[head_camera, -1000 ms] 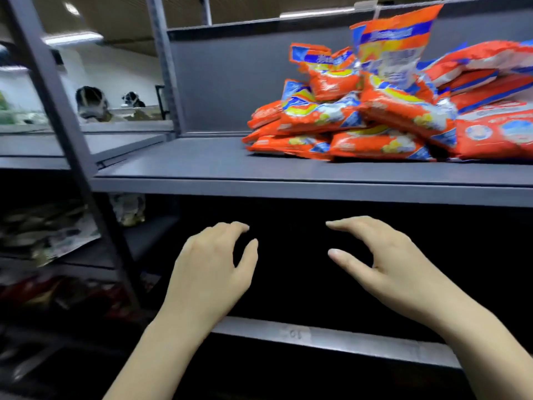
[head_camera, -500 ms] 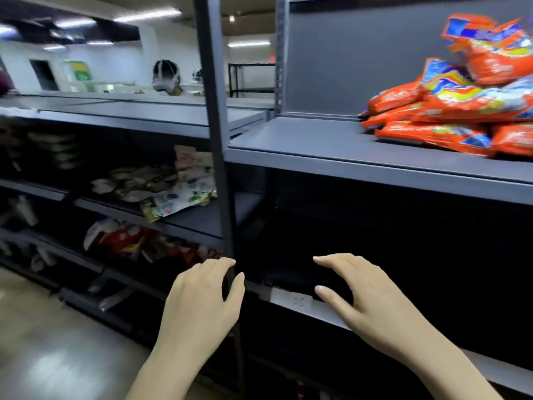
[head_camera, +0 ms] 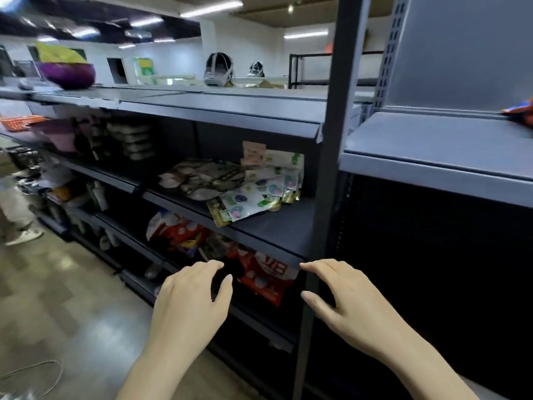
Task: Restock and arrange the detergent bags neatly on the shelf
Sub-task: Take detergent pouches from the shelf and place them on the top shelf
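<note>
At the far left a purple bowl (head_camera: 67, 74) sits on top of the long grey shelving run, and below it the darker levels hold blurred goods I cannot make out, with someone's white shoe (head_camera: 24, 236) on the glossy floor beside them. Moving right, a heap of pale printed pouches (head_camera: 239, 186) lies untidily on a middle level, and red packets (head_camera: 259, 272) are crammed on the level beneath. In front of those, the left hand (head_camera: 190, 307) hovers palm down, fingers loosely curved and holding nothing; just to its right the right hand (head_camera: 350, 304) hangs the same way, fingers relaxed and spread, gripping nothing, in front of the dark upright post (head_camera: 331, 140). Neither hand touches a shelf or a bag. Right of the post is the grey shelf (head_camera: 432, 151) meant for the stock, most of its visible surface bare, and only a sliver of an orange detergent bag (head_camera: 522, 115) shows at the far right edge, well apart from both hands. As I judge it, the restocking is at a pause between bags: no bag is in hand, and how tidy the stack is cannot be told from here. Behind, strip lights run along the ceiling and two headsets (head_camera: 217, 70) rest on a far counter.
</note>
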Action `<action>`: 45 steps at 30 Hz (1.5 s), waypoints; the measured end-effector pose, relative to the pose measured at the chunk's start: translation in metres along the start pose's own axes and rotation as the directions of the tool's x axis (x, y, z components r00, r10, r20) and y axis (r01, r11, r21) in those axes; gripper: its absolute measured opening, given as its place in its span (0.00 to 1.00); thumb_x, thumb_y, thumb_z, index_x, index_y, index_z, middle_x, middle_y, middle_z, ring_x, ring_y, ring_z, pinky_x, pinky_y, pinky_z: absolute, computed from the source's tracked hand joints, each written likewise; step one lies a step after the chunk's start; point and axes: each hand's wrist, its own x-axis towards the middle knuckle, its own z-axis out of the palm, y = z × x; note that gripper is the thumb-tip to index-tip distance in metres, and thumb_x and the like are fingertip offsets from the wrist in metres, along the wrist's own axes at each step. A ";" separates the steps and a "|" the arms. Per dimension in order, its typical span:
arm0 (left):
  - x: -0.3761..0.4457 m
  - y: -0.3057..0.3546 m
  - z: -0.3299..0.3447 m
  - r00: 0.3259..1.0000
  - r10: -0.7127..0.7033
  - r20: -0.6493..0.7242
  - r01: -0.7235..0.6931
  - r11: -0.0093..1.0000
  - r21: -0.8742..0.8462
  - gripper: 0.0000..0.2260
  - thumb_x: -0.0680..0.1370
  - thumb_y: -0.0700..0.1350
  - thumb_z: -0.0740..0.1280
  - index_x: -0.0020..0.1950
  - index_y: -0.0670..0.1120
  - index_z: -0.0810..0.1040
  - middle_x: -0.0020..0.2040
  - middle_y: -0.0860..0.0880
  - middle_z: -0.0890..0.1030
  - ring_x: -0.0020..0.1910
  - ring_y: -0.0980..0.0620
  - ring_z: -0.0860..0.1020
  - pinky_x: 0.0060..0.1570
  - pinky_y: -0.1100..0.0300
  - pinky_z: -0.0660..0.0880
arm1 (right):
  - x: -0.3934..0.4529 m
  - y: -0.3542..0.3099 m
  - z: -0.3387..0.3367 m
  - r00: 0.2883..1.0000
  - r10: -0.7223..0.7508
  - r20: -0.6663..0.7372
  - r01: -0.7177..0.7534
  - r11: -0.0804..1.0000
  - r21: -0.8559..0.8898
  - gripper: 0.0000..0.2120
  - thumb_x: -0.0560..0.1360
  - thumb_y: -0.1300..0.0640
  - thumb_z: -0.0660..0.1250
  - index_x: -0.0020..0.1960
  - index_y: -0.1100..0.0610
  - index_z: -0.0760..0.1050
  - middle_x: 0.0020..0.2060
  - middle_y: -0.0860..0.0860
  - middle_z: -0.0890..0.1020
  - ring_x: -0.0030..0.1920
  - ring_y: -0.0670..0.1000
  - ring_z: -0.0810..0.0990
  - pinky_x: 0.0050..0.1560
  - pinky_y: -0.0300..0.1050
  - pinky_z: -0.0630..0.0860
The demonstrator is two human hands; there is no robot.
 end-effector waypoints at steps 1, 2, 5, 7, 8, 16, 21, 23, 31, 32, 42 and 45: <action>0.012 -0.008 0.001 1.000 -0.006 0.013 0.006 1.000 0.006 0.16 0.79 0.56 0.59 0.64 0.53 0.74 0.54 0.58 0.79 0.42 0.57 0.75 0.56 0.58 0.71 | 0.014 -0.001 0.007 1.000 0.006 0.001 -0.006 1.000 0.005 0.22 0.79 0.42 0.57 0.71 0.43 0.63 0.65 0.37 0.69 0.66 0.39 0.66 0.61 0.30 0.58; 0.026 -0.017 0.003 1.000 -0.012 0.026 0.011 1.000 0.017 0.17 0.79 0.56 0.58 0.64 0.53 0.74 0.53 0.58 0.78 0.44 0.57 0.75 0.56 0.58 0.71 | 0.028 -0.002 0.014 1.000 0.008 0.006 -0.008 1.000 0.009 0.21 0.79 0.42 0.57 0.71 0.43 0.63 0.65 0.37 0.69 0.65 0.39 0.66 0.61 0.31 0.59; 0.066 -0.041 0.014 0.999 -0.009 0.045 0.006 0.998 0.063 0.17 0.79 0.57 0.56 0.65 0.54 0.72 0.52 0.58 0.78 0.46 0.57 0.75 0.58 0.59 0.69 | 0.071 -0.002 0.034 1.000 0.010 0.022 -0.010 1.000 0.002 0.21 0.79 0.42 0.57 0.71 0.44 0.63 0.65 0.38 0.70 0.65 0.41 0.68 0.60 0.34 0.61; 0.090 -0.057 0.022 0.999 -0.001 0.045 -0.002 0.997 0.076 0.16 0.79 0.56 0.57 0.64 0.53 0.74 0.50 0.57 0.79 0.48 0.56 0.77 0.59 0.58 0.68 | 0.097 0.001 0.044 1.000 0.015 0.026 -0.014 1.000 -0.011 0.22 0.79 0.42 0.57 0.71 0.44 0.63 0.66 0.39 0.69 0.65 0.42 0.68 0.62 0.37 0.62; 0.102 -0.065 0.027 0.999 0.006 0.040 -0.009 0.997 0.081 0.16 0.79 0.55 0.58 0.62 0.52 0.75 0.50 0.56 0.80 0.49 0.55 0.77 0.58 0.57 0.69 | 0.111 0.003 0.049 0.999 0.020 0.025 -0.020 1.000 -0.024 0.22 0.79 0.41 0.56 0.72 0.45 0.62 0.66 0.39 0.69 0.66 0.43 0.67 0.63 0.38 0.63; 0.179 -0.100 0.066 0.994 0.090 0.068 -0.094 0.993 0.071 0.14 0.79 0.55 0.58 0.59 0.51 0.76 0.50 0.54 0.80 0.52 0.52 0.77 0.53 0.56 0.71 | 0.178 0.019 0.068 0.986 0.151 0.070 -0.147 0.988 -0.055 0.22 0.79 0.44 0.58 0.71 0.48 0.64 0.68 0.44 0.70 0.68 0.47 0.67 0.66 0.41 0.61; 0.238 -0.117 0.099 0.974 0.161 0.159 -0.170 0.984 0.048 0.15 0.79 0.54 0.59 0.58 0.47 0.76 0.54 0.51 0.79 0.54 0.47 0.77 0.50 0.54 0.72 | 0.222 0.028 0.082 0.942 0.322 0.093 -0.310 0.942 -0.126 0.23 0.80 0.45 0.57 0.73 0.48 0.61 0.69 0.47 0.68 0.70 0.50 0.65 0.67 0.46 0.62; 0.262 -0.126 0.111 0.956 0.180 0.233 -0.195 0.980 0.042 0.15 0.78 0.54 0.59 0.57 0.46 0.75 0.54 0.48 0.77 0.55 0.46 0.75 0.51 0.53 0.70 | 0.240 0.033 0.089 0.904 0.412 0.112 -0.400 0.909 -0.120 0.24 0.79 0.45 0.58 0.73 0.49 0.60 0.69 0.49 0.68 0.71 0.52 0.65 0.66 0.48 0.63; 0.335 -0.160 0.164 0.887 0.199 0.417 -0.189 0.980 -0.066 0.23 0.77 0.59 0.60 0.67 0.48 0.72 0.64 0.46 0.75 0.63 0.44 0.72 0.58 0.53 0.70 | 0.303 0.058 0.120 0.789 0.606 0.104 -0.609 0.793 -0.005 0.25 0.76 0.48 0.63 0.71 0.52 0.64 0.64 0.55 0.72 0.64 0.59 0.71 0.59 0.51 0.71; 0.343 -0.164 0.172 0.869 0.188 0.458 -0.178 0.982 -0.066 0.26 0.76 0.62 0.59 0.69 0.49 0.70 0.66 0.46 0.74 0.65 0.45 0.71 0.60 0.53 0.70 | 0.309 0.062 0.124 0.778 0.621 0.100 -0.624 0.781 0.005 0.24 0.76 0.48 0.64 0.70 0.53 0.65 0.64 0.56 0.73 0.64 0.60 0.71 0.59 0.51 0.71; 0.382 -0.173 0.201 0.744 0.218 0.632 -0.165 0.976 -0.143 0.55 0.63 0.70 0.69 0.78 0.48 0.44 0.76 0.45 0.54 0.74 0.44 0.57 0.68 0.51 0.63 | 0.367 0.094 0.155 0.545 0.831 0.111 -0.762 0.435 0.479 0.24 0.75 0.54 0.67 0.68 0.58 0.63 0.59 0.58 0.77 0.55 0.59 0.79 0.52 0.49 0.75; 0.385 -0.168 0.197 0.763 0.188 0.619 -0.155 0.982 -0.107 0.55 0.65 0.68 0.69 0.78 0.47 0.40 0.77 0.42 0.48 0.76 0.43 0.51 0.70 0.51 0.59 | 0.375 0.105 0.166 0.469 0.872 0.140 -0.684 0.259 0.682 0.25 0.72 0.59 0.71 0.64 0.63 0.66 0.51 0.58 0.78 0.44 0.56 0.79 0.45 0.54 0.80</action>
